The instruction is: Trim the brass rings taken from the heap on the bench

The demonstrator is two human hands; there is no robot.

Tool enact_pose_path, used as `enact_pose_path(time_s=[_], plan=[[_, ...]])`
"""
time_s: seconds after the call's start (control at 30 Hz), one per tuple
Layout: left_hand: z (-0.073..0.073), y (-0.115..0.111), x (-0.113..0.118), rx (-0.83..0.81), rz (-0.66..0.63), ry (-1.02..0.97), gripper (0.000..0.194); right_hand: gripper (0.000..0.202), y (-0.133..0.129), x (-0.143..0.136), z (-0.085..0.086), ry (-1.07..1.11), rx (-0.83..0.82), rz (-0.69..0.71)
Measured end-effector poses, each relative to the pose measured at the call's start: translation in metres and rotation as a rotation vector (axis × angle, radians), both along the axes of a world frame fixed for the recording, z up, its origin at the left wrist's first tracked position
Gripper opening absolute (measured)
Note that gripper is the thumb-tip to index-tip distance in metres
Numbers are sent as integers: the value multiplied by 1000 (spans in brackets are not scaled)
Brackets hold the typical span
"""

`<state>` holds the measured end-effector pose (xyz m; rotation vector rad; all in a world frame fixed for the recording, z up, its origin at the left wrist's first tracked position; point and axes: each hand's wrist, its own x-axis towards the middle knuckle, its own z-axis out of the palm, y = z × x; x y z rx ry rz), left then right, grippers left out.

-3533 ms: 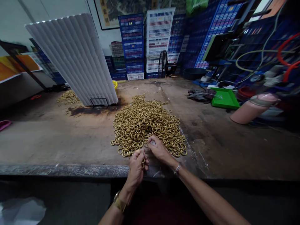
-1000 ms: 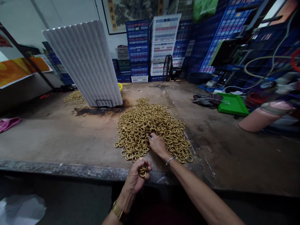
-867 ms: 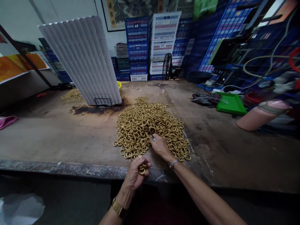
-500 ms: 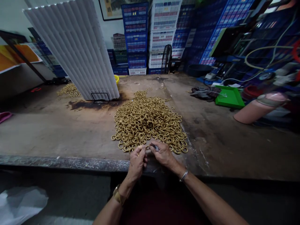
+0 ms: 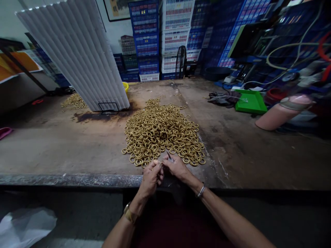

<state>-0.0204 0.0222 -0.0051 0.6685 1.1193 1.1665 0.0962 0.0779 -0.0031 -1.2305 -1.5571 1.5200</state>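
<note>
A wide pile of gold-coloured rings [image 5: 162,127] lies on the brown table [image 5: 64,148], just beyond my hands. My left hand [image 5: 151,175] is closed at the near edge of the pile, its fingertips pinching a small ring that is mostly hidden by the fingers. Close beside it, almost touching, my right hand [image 5: 177,167] is closed round a small dark pointed blade [image 5: 169,156] whose tip sticks up between thumb and fingers.
Behind the pile on the left stands a tall white corrugated panel [image 5: 77,58] in a wire holder, with a smaller heap of rings [image 5: 73,101] beside it. At right are a green tray [image 5: 250,102] and a pink bottle [image 5: 283,113]. Stacked crates [image 5: 147,43] line the back.
The view has shifted slightly. My hands have drawn closer together, the ring between them is now mostly covered, and the dark blade in my right hand points more upward.
</note>
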Motion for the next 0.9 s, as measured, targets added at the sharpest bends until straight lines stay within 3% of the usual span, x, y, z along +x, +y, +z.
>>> enact_pose_path(time_s=[0.07,0.17,0.27,0.33,0.57,0.7,0.8,0.9], plan=[[0,-1,0,23,1,-3,31,18,1,2,-4,-10,-20,-28],[-1,-1,0,56,18,53,30,13,0,7,-10,-153,165,-46],[-2,0,1,73,31,139,30,14,-4,11,-12,-332,417,83],[-2,1,1,77,44,185,30,15,-8,13,-12,-404,502,171],[-3,1,-2,115,77,267,31,19,-10,9,-8,-626,529,260],[-1,-6,-5,88,36,185,29,24,0,6,-12,-789,519,250],[2,-12,-5,56,-18,13,27,30,15,1,-15,-901,530,166],[2,-14,-4,33,8,-164,28,26,29,-8,-14,-911,566,84]])
